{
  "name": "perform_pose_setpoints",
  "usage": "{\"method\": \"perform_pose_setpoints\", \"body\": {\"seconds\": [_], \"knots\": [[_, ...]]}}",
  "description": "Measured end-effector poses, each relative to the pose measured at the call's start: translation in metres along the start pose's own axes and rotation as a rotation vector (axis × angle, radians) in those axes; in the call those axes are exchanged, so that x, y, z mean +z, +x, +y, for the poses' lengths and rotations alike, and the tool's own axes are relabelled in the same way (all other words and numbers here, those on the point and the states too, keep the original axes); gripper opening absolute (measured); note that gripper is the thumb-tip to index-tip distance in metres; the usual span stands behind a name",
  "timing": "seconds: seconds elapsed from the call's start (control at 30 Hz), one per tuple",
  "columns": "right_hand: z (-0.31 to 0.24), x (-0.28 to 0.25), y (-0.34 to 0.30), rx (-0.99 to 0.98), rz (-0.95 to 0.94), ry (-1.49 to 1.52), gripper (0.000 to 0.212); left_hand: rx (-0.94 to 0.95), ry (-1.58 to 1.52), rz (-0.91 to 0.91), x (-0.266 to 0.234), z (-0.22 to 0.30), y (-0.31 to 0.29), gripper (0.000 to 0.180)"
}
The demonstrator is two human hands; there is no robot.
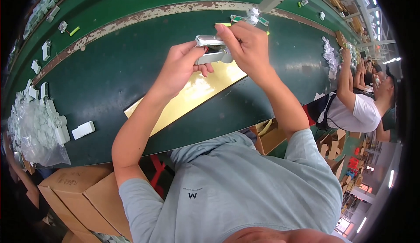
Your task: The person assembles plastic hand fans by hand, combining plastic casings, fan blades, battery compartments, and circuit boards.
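Above the green bench, both hands hold a small white plastic device housing, its upper shell [208, 38] apart from its lower shell [211, 58]. Dark and reddish parts show in the gap between them. My left hand [176, 65] is closed round the left end, thumb at the gap. With bent fingers, my right hand [250, 46] grips the right end; some of its fingertips are hidden. Just beyond the right hand lies a green circuit board with a white crumpled-looking part [252, 17]. Underneath the hands is a glossy yellow sheet [175, 107].
A bagged heap of white housings [37, 125] sits at the left, a loose white housing [83, 130] beside it. Parts with green cylindrical batteries [74, 31] lie beyond the chipped rail [153, 13]. Cardboard boxes [83, 195] stand below the bench; a co-worker [358, 107] is at the right.
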State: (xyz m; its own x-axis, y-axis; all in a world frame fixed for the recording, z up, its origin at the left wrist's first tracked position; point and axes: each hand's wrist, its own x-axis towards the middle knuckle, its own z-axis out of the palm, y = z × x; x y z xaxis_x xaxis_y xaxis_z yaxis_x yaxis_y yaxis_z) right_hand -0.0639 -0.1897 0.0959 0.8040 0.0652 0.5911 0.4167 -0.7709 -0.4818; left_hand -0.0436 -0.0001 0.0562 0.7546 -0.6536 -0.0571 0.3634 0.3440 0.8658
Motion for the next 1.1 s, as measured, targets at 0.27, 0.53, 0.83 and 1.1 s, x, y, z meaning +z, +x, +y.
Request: {"method": "perform_pose_setpoints", "body": {"seconds": [0.27,0.53,0.83,1.1], "knots": [[0.009,-0.001,-0.006,-0.045,0.008,0.078,0.022,0.072,0.061,-0.055,0.007,0.01,-0.007,0.029],[0.006,-0.002,-0.015,-0.087,0.017,0.123,0.014,0.136,0.453,0.044,0.017,0.011,-0.012,0.03],[0.005,-0.002,-0.016,-0.2,0.063,0.115,0.014,0.208,0.477,0.066,0.024,0.02,-0.019,0.027],[0.002,-0.005,-0.015,-0.216,0.051,0.061,0.011,0.21,0.544,0.08,0.029,0.029,-0.024,0.032]]}}
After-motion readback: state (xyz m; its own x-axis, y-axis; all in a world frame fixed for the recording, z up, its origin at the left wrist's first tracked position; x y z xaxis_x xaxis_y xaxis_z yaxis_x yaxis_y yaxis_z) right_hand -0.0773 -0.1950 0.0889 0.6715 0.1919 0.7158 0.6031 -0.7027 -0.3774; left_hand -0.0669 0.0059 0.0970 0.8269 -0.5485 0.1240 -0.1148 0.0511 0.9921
